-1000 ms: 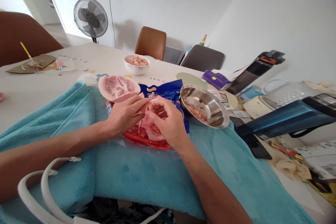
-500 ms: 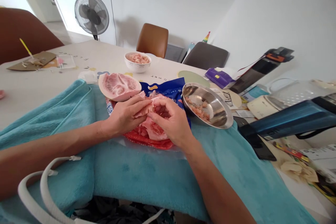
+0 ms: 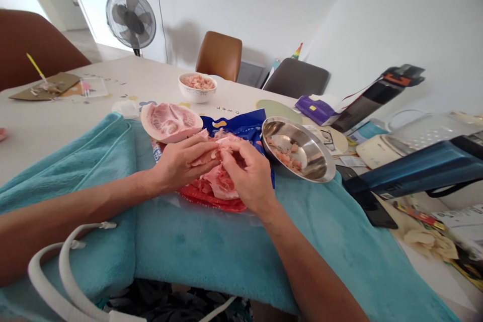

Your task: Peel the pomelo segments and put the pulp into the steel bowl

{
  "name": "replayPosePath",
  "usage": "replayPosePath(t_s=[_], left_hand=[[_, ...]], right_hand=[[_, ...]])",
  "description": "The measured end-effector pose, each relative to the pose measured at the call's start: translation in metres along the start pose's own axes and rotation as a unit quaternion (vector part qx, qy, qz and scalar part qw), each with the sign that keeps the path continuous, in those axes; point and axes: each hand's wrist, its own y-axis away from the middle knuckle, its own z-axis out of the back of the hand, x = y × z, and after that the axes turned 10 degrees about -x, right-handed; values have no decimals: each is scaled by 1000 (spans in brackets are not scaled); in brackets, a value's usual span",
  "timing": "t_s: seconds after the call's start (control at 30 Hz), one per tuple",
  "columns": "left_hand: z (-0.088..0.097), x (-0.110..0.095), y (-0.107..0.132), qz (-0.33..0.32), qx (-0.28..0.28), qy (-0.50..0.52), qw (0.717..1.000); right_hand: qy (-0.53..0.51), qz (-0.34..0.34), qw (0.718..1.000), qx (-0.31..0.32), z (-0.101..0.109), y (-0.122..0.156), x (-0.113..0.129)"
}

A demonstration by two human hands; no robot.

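Observation:
My left hand (image 3: 188, 160) and my right hand (image 3: 249, 171) meet over a red and blue plastic bag (image 3: 241, 123). Both are closed on one pale pink piece of pomelo, mostly covered by my fingers. Below them, pink pomelo membranes and peelings (image 3: 219, 181) lie heaped on the bag. Half a pomelo rind (image 3: 171, 121), hollow side up, rests behind my left hand. To the right of my right hand a steel bowl (image 3: 319, 163) leans tilted, with some pomelo flesh (image 3: 283, 156) in it. Farther back a white bowl (image 3: 197, 94) is filled with pomelo flesh.
A teal towel (image 3: 211, 256) covers the near table edge. At right are a blue bottle (image 3: 422, 171), a dark bottle (image 3: 372, 98), a black phone (image 3: 373, 209) and a purple tissue pack (image 3: 315, 109). A white cable (image 3: 62, 282) loops at lower left.
My right fingers have shifted slightly and pinch closer in against the pomelo piece. My left hand stays almost in place around it. The view has tipped a little.

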Motion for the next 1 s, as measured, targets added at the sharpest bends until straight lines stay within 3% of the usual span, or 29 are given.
replayPosePath(t_s=[0.1,0.2,0.3,0.37,0.47,0.63,0.77,1.0], left_hand=[[3,2,-4,88,25,82,992],[8,2,-9,190,77,152,967],[14,1,-16,271,136,193,933],[18,0,-21,303,167,205,916],[21,-2,-25,315,193,210,905],[14,-4,-20,265,153,169,937],[8,-5,-13,251,131,159,946],[11,-11,-17,298,133,170,930]], right_hand=[[-148,-144,978,30,5,-5,1],[-265,-270,923,73,10,-11,2],[-316,-342,878,112,12,-15,2],[-326,-346,872,113,11,-14,1],[-322,-319,886,102,6,-11,1],[-261,-239,932,83,-2,-5,2],[-194,-161,965,69,-2,-6,0],[-209,-217,950,83,1,-7,1]])
